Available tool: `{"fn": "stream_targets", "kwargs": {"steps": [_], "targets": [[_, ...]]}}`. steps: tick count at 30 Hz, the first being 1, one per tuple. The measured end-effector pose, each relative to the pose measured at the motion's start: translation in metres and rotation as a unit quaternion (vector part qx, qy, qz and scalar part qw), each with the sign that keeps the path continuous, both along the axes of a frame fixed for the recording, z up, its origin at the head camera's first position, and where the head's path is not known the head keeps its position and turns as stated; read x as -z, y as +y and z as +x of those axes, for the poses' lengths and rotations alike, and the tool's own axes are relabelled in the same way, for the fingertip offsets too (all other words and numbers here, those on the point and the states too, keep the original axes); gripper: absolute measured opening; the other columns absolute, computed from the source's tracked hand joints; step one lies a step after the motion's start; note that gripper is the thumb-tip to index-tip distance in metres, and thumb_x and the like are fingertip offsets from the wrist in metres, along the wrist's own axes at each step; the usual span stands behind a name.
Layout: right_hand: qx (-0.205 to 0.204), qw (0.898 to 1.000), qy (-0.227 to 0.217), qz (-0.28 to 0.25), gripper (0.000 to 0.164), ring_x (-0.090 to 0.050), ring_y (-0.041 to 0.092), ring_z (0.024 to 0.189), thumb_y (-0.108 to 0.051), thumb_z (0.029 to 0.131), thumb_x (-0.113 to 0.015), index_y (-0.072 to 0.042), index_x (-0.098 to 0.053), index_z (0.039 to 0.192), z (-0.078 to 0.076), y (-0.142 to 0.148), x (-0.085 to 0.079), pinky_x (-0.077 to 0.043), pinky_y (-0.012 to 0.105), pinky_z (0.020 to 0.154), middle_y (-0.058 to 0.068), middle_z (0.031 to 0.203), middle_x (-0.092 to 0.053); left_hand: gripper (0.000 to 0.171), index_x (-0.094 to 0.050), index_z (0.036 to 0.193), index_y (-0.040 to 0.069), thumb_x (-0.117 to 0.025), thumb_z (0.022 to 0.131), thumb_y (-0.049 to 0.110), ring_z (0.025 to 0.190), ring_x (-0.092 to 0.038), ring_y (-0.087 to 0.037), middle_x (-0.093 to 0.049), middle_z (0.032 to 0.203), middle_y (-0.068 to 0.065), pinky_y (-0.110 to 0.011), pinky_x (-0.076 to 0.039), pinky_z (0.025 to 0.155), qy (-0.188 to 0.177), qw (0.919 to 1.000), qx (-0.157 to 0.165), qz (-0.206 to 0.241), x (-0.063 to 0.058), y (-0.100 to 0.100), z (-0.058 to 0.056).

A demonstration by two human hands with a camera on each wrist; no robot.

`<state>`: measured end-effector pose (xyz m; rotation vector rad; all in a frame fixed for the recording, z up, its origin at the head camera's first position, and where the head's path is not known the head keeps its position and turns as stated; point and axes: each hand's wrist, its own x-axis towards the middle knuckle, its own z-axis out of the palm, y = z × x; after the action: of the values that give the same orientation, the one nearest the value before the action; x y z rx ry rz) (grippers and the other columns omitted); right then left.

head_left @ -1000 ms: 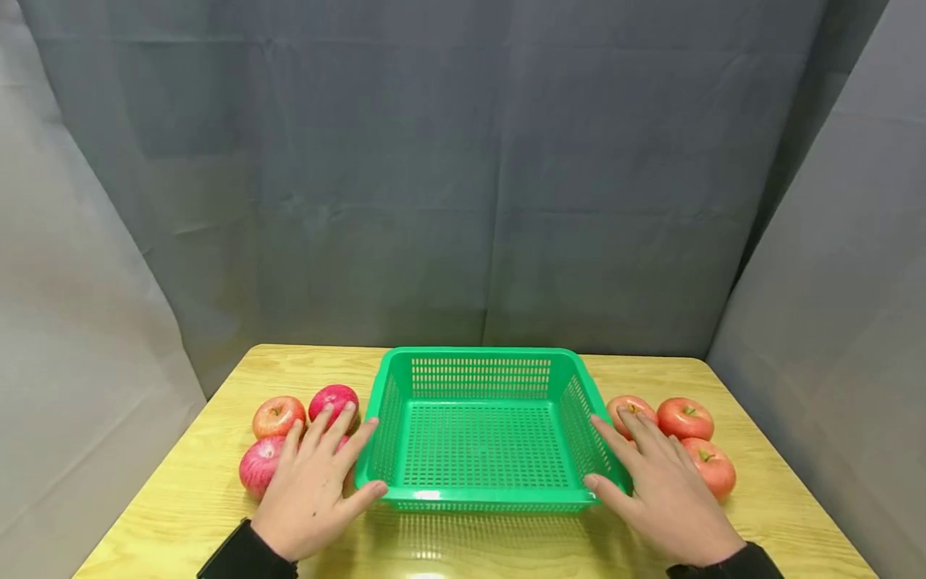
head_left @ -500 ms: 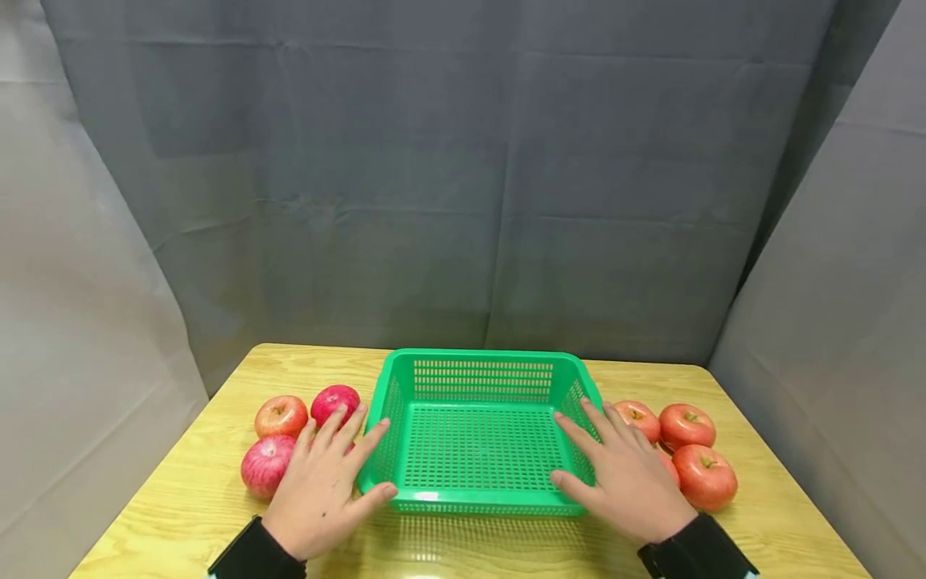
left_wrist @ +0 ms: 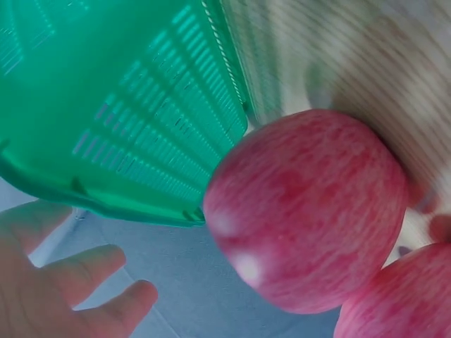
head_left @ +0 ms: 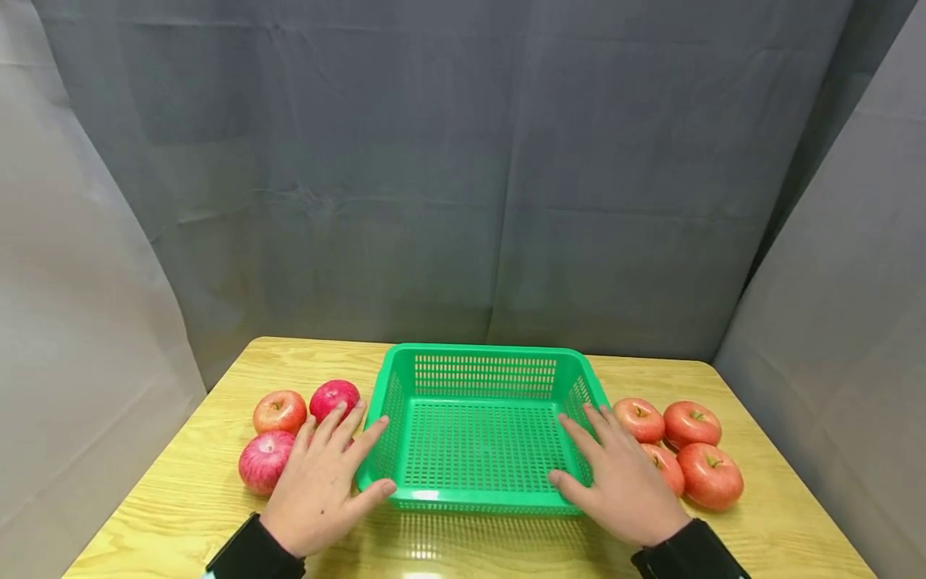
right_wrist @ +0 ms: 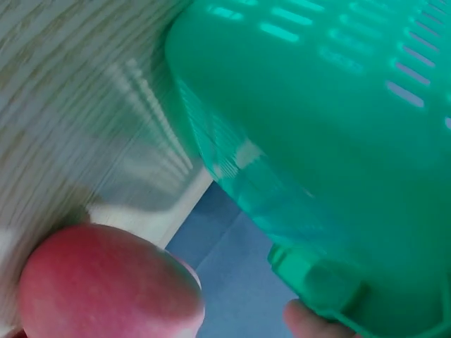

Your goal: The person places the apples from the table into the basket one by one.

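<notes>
A green plastic basket (head_left: 485, 499) with slotted walls stands mid-table, nothing inside it. My left hand (head_left: 318, 486) is over its left side, fingers spread and holding nothing. In the left wrist view, its fingers (left_wrist: 84, 274) show beside the basket rim, near a red apple (left_wrist: 310, 211). Over the basket's right side lies my right hand (head_left: 624, 486), also spread and holding nothing. The right wrist view shows only a fingertip (right_wrist: 310, 320) at the rim; whether it touches cannot be told. Left of the basket sit a pink-red apple (head_left: 265, 462) and others, partly hidden by my hand.
Several red apples, one of them the large front apple (head_left: 710, 476), cluster on the table right of the basket. The light wood table (head_left: 463, 555) ends at a grey cloth (head_left: 405, 185) behind, with pale cloth sides (head_left: 79, 338) left and right.
My right hand has shifted left, from above the right-hand apples to the basket's right side, uncovering more of those apples. My left hand has moved slightly right. The basket and apples stay put.
</notes>
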<state>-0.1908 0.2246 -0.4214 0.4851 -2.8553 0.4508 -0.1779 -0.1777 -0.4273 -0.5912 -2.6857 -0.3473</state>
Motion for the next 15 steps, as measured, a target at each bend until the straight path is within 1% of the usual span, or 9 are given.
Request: {"fn": "stream_targets", "kwargs": {"steps": [5,7,11,15], "targets": [[0.052,0.998,-0.037,-0.017,0.099,-0.024,0.047,0.146,-0.076,0.091,-0.049,-0.002,-0.036,0.156,0.004,0.004,-0.005,-0.038,0.069,0.102,0.028,0.161,-0.021,0.079,-0.051,0.151,0.023,-0.046,0.092,0.075,0.147,-0.029,-0.040,-0.038,0.160,-0.010,-0.069,-0.017,0.114,-0.012,0.9999,-0.005,0.005,0.001,-0.001,0.001],[0.071,0.996,-0.050,-0.023,0.102,-0.022,0.048,0.146,-0.075,0.092,-0.049,0.002,-0.033,0.156,0.004,0.005,-0.004,-0.037,0.068,0.103,0.029,0.162,-0.016,0.079,-0.051,0.151,0.023,-0.047,0.092,0.075,0.146,-0.029,-0.039,-0.039,0.159,-0.010,-0.069,-0.017,0.113,-0.015,0.9998,-0.007,0.008,0.002,-0.003,0.001],[0.099,0.992,-0.069,-0.033,0.104,-0.024,0.050,0.145,-0.073,0.093,-0.049,0.008,-0.028,0.155,0.003,0.005,-0.002,-0.036,0.069,0.103,0.032,0.162,-0.015,0.076,-0.052,0.150,0.022,-0.052,0.092,0.072,0.146,-0.031,-0.039,-0.040,0.158,-0.011,-0.069,-0.017,0.113,-0.009,0.9999,-0.006,0.012,0.003,-0.006,0.001],[0.115,0.989,-0.087,-0.031,0.104,-0.027,0.052,0.143,-0.072,0.095,-0.048,0.010,-0.027,0.155,0.003,0.000,0.000,-0.036,0.070,0.102,0.033,0.161,-0.015,0.073,-0.053,0.149,0.022,-0.057,0.092,0.068,0.146,-0.030,-0.037,-0.041,0.158,-0.009,-0.068,-0.016,0.114,-0.010,0.9999,-0.010,0.007,0.002,-0.013,0.001]]}}
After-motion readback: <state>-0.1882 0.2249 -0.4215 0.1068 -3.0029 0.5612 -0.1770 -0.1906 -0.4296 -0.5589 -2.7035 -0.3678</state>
